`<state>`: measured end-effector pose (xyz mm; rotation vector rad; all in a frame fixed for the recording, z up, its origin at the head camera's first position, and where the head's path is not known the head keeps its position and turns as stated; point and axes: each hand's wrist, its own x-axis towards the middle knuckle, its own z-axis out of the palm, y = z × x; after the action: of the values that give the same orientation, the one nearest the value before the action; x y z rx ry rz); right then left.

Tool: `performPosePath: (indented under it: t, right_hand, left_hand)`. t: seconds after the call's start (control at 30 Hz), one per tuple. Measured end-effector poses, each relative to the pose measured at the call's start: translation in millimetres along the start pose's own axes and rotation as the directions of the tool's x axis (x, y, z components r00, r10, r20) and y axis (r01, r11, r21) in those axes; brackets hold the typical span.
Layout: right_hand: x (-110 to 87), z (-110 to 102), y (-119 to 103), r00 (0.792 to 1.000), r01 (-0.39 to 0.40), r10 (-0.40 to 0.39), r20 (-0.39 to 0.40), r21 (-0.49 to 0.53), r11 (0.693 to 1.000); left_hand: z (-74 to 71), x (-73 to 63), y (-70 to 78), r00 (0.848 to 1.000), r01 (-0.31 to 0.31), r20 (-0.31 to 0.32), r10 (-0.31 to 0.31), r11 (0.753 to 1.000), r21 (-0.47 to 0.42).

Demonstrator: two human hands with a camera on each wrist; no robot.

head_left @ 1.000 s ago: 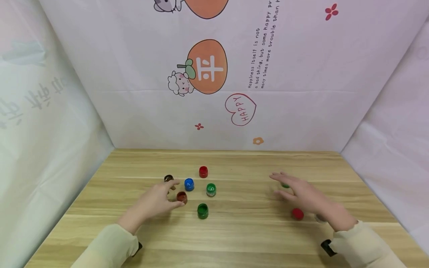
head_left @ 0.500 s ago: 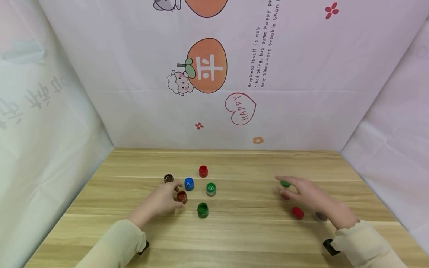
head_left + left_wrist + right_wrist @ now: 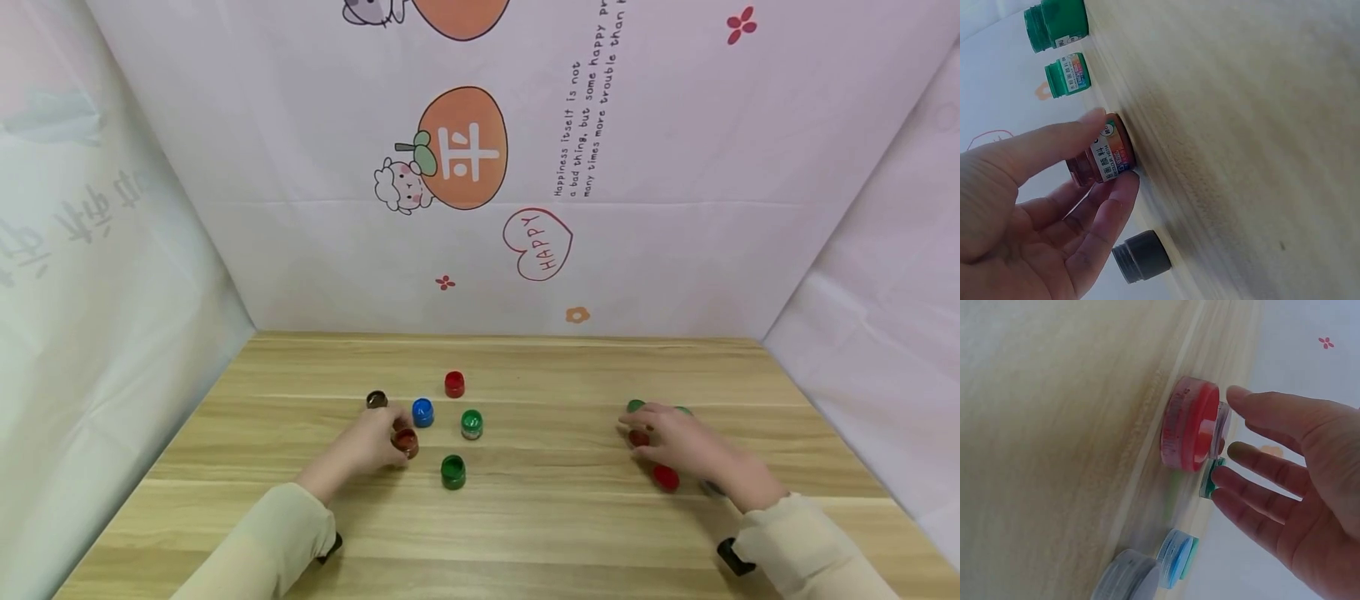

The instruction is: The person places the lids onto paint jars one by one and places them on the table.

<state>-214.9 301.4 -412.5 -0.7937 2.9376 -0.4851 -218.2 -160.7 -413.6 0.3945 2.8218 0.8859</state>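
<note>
Left hand [image 3: 366, 439] pinches brown jar [image 3: 1114, 156], likely light, rigid, best held by sides; right hand [image 3: 684, 442] spread beside brown lid [image 3: 639, 438]

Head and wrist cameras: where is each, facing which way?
Head: on the head, facing forward and down at a pale wooden tabletop; left hand, right hand, cream sleeves show.
Left wrist: on that wrist, facing a small round brown jar; left hand shows.
Right wrist: likewise, facing a round red plastic lid; right hand shows.
Head and left wrist share the jar.
</note>
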Motion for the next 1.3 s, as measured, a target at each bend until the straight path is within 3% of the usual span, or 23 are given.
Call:
performPosePath:
  t: [0.37,0.67,0.9,1.3]
  right_hand:
    - [4.0,4,3,1.0,0.016,-0.016,0.026,0.006,1.0]
    - [2.9,4,3,0.999,0.027,-0.027,0.02,-0.006,1.0]
    - [4.1,0,-2,0.998,0.067,-0.067,-0.012,0.022,0.997]
    - [10.7,-11,-31,0.988,0.141,-0.143,-0.06,-0.029,0.99]
  left_hand:
    - [-1.7,-1.0,-3.3,1.0,-0.01,0.0,0.01,1.0,0.024]
    - [-4.0,-2.3,-4.2,1.0,0.027,0.0,-0.027,0.997,-0.074]
    - [-5.2,-4.1,-5.6,0.999,0.014,-0.033,-0.016,0.997,-0.078]
    - [-6.4,-8.8,-2.0,0.997,0.055,-0.044,-0.07,0.961,-0.269]
